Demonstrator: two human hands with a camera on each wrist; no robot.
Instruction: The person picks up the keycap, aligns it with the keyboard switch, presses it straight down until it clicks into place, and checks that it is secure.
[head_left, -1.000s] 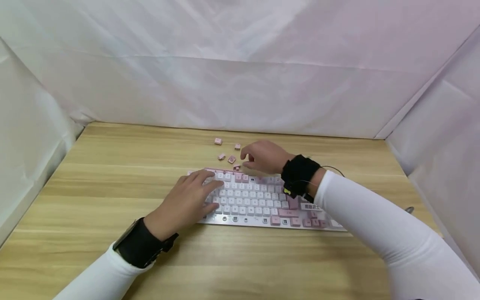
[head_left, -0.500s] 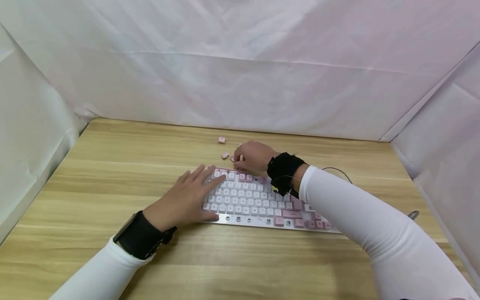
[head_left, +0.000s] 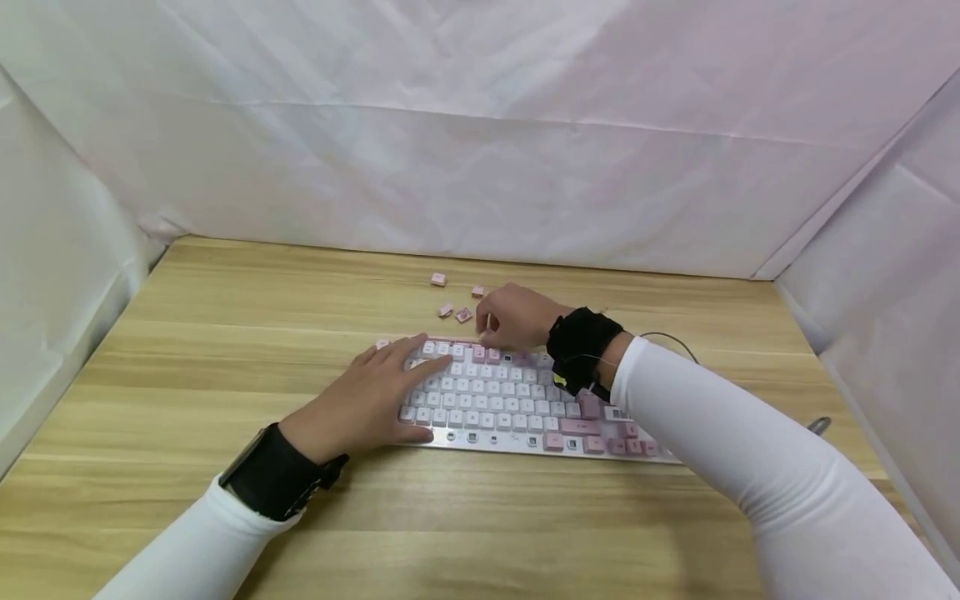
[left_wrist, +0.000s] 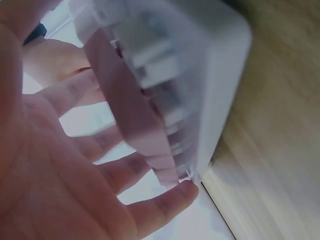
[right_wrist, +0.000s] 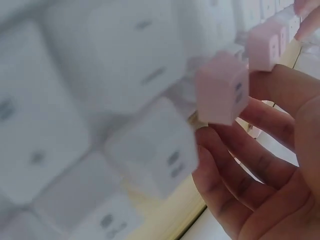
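A white and pink keyboard (head_left: pixel 487 400) lies on the wooden table, with several bare switch spots along its front row. My left hand (head_left: pixel 367 400) is spread over its left end. In the left wrist view those fingers (left_wrist: pixel 165 205) reach along the keyboard's edge, beside a wide pink keycap (left_wrist: pixel 125 100). My right hand (head_left: pixel 516 318) is at the back edge, thumb and index finger pinched together around a small pink keycap that they hide. Pink keycaps (right_wrist: pixel 222 90) on the board stand in front of the right fingertips in the right wrist view.
Behind the keyboard lie several loose pink keycaps (head_left: pixel 438 279), close left of the right hand. A thin cable (head_left: pixel 671 340) curves behind the right wrist. A grey metallic object (head_left: pixel 820 425) lies at the right. White cloth (head_left: pixel 480 183) walls the back and sides.
My right hand has picked up the loose pink keycap nearest the keyboard and brought it to the back edge. My left hand stays on the left end, its thumb shifted to the front edge.
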